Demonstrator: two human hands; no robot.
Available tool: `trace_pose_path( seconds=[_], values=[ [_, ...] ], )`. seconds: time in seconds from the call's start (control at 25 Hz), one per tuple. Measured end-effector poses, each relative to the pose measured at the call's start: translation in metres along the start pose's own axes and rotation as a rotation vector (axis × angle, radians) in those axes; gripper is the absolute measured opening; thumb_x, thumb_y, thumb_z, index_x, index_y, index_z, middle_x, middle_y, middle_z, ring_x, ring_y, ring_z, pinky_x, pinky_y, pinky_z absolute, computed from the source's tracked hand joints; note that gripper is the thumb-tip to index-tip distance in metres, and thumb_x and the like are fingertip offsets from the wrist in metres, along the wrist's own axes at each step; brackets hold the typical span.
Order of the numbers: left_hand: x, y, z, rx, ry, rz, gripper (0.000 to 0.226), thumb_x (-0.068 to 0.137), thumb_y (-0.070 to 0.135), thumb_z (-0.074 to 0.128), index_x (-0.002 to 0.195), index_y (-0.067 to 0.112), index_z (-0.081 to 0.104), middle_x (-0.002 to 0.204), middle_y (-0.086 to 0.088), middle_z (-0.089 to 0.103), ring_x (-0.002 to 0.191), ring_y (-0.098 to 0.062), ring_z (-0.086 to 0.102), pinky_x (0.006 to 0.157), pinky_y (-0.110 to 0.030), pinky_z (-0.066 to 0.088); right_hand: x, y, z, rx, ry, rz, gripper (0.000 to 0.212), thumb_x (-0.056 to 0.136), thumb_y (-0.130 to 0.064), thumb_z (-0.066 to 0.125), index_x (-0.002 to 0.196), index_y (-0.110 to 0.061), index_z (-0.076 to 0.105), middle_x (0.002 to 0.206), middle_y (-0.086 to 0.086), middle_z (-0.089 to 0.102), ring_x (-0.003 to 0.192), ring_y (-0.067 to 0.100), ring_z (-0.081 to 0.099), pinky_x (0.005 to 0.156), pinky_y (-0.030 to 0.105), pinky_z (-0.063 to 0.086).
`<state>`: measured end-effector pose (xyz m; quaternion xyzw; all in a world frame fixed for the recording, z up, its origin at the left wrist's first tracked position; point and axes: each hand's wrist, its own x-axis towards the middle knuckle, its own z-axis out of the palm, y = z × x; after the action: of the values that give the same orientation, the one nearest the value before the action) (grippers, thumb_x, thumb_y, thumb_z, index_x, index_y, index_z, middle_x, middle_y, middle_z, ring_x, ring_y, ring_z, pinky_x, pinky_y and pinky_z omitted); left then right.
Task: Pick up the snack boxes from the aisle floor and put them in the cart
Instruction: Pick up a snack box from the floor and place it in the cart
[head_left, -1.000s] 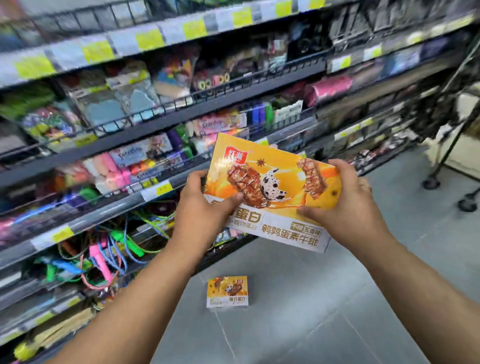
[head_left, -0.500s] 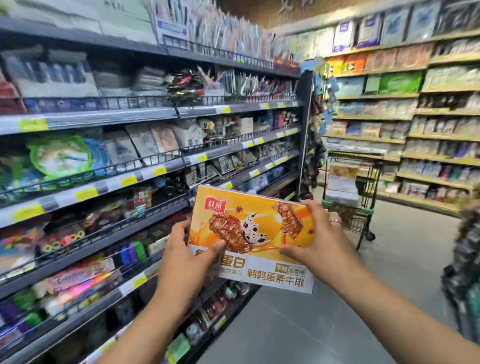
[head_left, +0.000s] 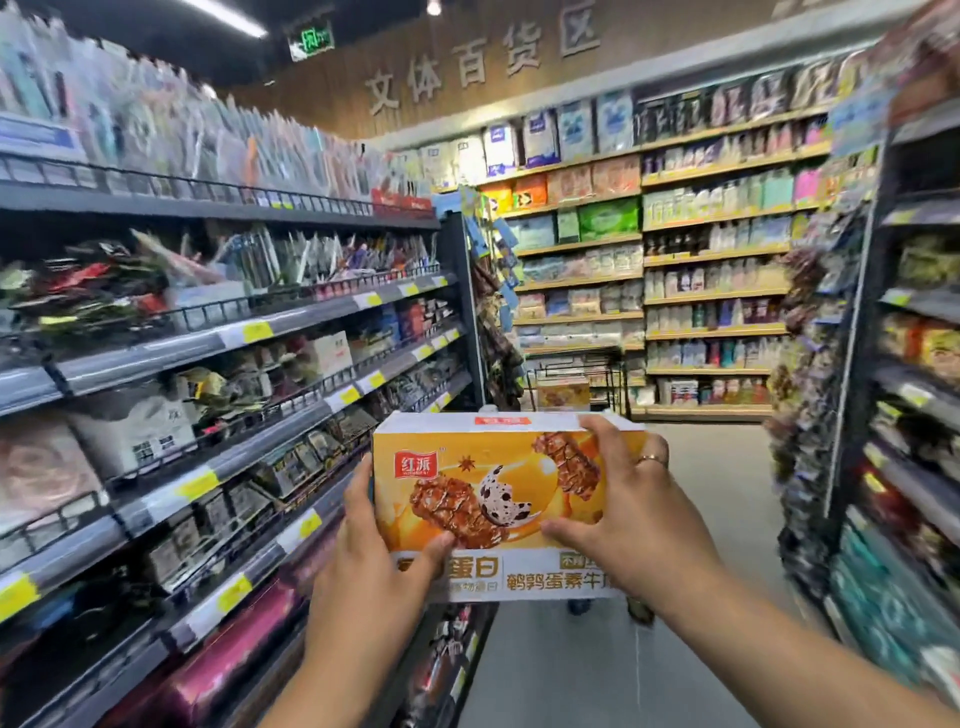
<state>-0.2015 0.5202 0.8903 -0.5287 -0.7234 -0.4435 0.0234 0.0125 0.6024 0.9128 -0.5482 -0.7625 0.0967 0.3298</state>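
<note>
I hold an orange-and-white snack box (head_left: 498, 499) upright in front of me with both hands. My left hand (head_left: 379, 566) grips its lower left edge, thumb on the front. My right hand (head_left: 623, 514) grips the right side, fingers over the top corner and thumb across the front. Straight ahead, behind the box, stands the wire cart (head_left: 576, 379) with another orange box (head_left: 563, 395) inside. The held box hides most of the cart; two of its wheels (head_left: 579, 605) show below the box.
Stocked shelves (head_left: 249, 332) line the aisle on my left and a second rack (head_left: 893, 415) on my right. A grey floor (head_left: 717, 519) runs between them toward a far wall of shelves (head_left: 701, 291).
My view has swung from the floor and left shelves up the aisle. The cart, off to the right before, now sits straight ahead. The box stays in both hands, held higher and level.
</note>
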Motion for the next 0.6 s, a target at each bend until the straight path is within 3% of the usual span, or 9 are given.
trace_pose_path(
  seconds=[0.2,0.36,0.6],
  values=[
    [0.101,-0.013,0.079,0.053,-0.129,0.114,0.115,0.076,0.056,0.069,0.138,0.051,-0.028,0.136,-0.003,0.056,0.104,-0.029,0.065,0.076,-0.041,0.054,0.090,0.036,0.037,-0.032,0.022,0.130,0.100,0.063,-0.064,0.075,0.136,-0.052,0.006,0.139,0.010,0.023,0.112,0.030,0.055,0.092,0.038,0.050],
    [0.156,-0.026,0.161,0.014,-0.239,0.090,0.120,0.075,0.055,0.071,0.134,0.054,-0.034,0.135,-0.004,0.056,0.094,-0.025,0.069,0.080,-0.046,0.055,0.152,0.087,0.072,-0.084,-0.026,0.188,0.099,0.067,-0.062,0.073,0.138,-0.050,0.005,0.140,0.010,0.019,0.114,0.032,0.053,0.092,0.037,0.049],
    [0.229,-0.027,0.298,0.034,-0.342,0.008,0.122,0.080,0.054,0.068,0.133,0.045,-0.042,0.139,-0.002,0.050,0.101,-0.019,0.064,0.083,-0.036,0.050,0.267,0.180,0.126,-0.119,-0.149,0.227,0.098,0.070,-0.063,0.069,0.139,-0.051,0.002,0.142,0.010,0.019,0.118,0.030,0.051,0.095,0.039,0.049]
  ],
)
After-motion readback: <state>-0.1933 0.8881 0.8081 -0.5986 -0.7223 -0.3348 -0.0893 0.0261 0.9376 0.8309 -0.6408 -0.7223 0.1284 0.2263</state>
